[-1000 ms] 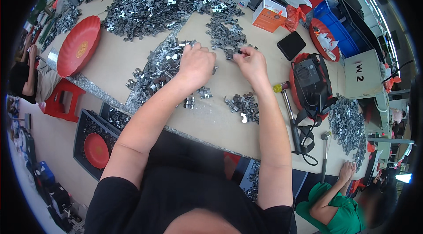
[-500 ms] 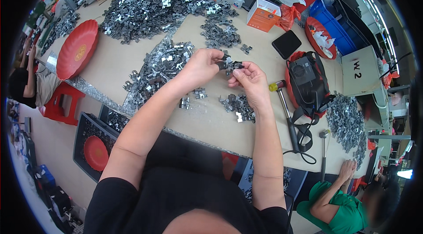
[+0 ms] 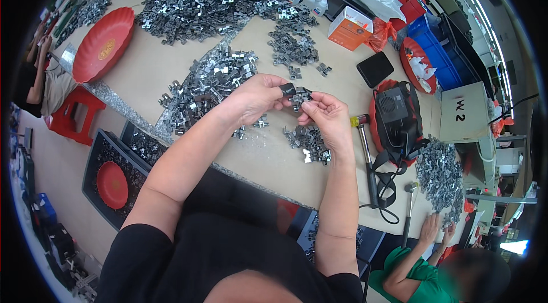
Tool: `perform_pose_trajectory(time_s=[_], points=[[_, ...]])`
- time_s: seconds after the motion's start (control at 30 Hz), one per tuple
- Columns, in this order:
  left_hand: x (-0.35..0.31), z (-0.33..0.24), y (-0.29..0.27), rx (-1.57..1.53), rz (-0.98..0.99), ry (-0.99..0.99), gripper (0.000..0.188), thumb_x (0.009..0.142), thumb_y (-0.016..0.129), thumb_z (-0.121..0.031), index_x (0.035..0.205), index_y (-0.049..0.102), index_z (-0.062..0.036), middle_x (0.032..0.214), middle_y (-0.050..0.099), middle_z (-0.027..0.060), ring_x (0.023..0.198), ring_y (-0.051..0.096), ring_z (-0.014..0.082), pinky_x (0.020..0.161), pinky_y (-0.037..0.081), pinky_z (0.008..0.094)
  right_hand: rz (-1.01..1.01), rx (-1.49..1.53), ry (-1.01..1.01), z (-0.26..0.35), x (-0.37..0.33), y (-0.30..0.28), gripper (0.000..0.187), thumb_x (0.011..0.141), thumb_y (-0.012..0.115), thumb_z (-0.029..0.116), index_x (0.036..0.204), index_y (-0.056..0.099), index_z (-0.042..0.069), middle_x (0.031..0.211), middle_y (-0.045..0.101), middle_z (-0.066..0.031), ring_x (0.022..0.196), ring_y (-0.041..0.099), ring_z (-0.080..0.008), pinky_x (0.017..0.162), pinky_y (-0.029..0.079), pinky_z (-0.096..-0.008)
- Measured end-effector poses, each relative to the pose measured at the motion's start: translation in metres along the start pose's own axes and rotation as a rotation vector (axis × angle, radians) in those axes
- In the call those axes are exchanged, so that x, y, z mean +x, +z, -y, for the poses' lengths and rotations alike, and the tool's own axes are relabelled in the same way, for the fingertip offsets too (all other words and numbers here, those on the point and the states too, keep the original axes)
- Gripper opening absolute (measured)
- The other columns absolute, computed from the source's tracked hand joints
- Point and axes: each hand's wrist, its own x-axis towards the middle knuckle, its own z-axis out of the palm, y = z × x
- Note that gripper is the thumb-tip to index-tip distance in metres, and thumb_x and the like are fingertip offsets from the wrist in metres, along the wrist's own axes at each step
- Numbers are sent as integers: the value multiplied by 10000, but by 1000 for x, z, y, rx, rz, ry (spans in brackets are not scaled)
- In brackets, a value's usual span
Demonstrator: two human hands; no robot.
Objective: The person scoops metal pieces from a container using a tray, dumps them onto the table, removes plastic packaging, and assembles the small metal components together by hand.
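Over the middle of the table, my left hand (image 3: 260, 97) and my right hand (image 3: 329, 118) meet at a small dark metal clip-like part (image 3: 299, 98). Both pinch it between thumb and fingers. Something black covers a fingertip of my left hand. Beside my left wrist spreads a pile of similar metal parts (image 3: 211, 83), some shiny. A smaller heap of them (image 3: 311, 143) lies just below my right hand. How the held part is shaped in detail is too small to make out.
A large heap of parts (image 3: 211, 3) fills the back. A red scalloped tray (image 3: 104, 46) stands left. To the right are a hammer (image 3: 368, 160), a black corded device (image 3: 397, 114), a black pad (image 3: 375, 69) and an orange-white box (image 3: 350, 29). Another person in green (image 3: 425, 280) works lower right.
My whole view has shifted slightly. Both hands stay on the small metal part, with finger positions a little altered. The hands of the person in green have moved apart over their parts.
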Motion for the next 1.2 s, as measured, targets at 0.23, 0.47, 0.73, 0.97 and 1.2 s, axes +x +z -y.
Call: perform_pose_trajectory(time_s=[0.23, 0.47, 0.73, 0.97, 1.2], points=[[-2, 5, 5, -64, -62, 30, 190, 757, 417, 13, 888, 554, 35, 765, 561, 34, 659, 486, 65, 556, 372, 165, -2, 17, 18, 0, -1, 2, 299, 738, 592, 8, 977, 445, -98, 700, 566, -114, 559, 572, -137, 493, 488, -221], [-2, 5, 5, 90, -41, 85, 196, 752, 418, 20, 885, 561, 36, 777, 563, 42, 667, 483, 66, 564, 374, 175, -4, 50, 60, 0, 0, 3, 189, 721, 593, 0, 881, 516, -64, 658, 583, -110, 510, 568, -131, 463, 490, -219], [-12, -1, 12, 276, 14, 240, 224, 695, 429, 49, 872, 561, 13, 769, 563, 14, 721, 501, 60, 654, 388, 176, -3, 156, 169, 4, -1, 2, 153, 701, 591, 14, 835, 543, -41, 635, 586, -91, 472, 557, -111, 445, 477, -198], [-14, 7, 12, 240, 104, 325, 278, 670, 389, 103, 915, 499, 27, 860, 558, 57, 827, 540, 102, 752, 423, 229, 72, -16, 122, 5, -4, 1, 136, 728, 595, 39, 833, 540, -29, 683, 589, -74, 523, 553, -82, 459, 456, -175], [-2, -2, 8, 693, 75, 301, 155, 720, 428, 59, 846, 517, 47, 764, 563, 32, 725, 523, 78, 665, 412, 213, -49, -58, -141, 7, -4, 5, 109, 750, 591, 29, 829, 538, -24, 748, 584, -44, 620, 545, -67, 573, 457, -178]])
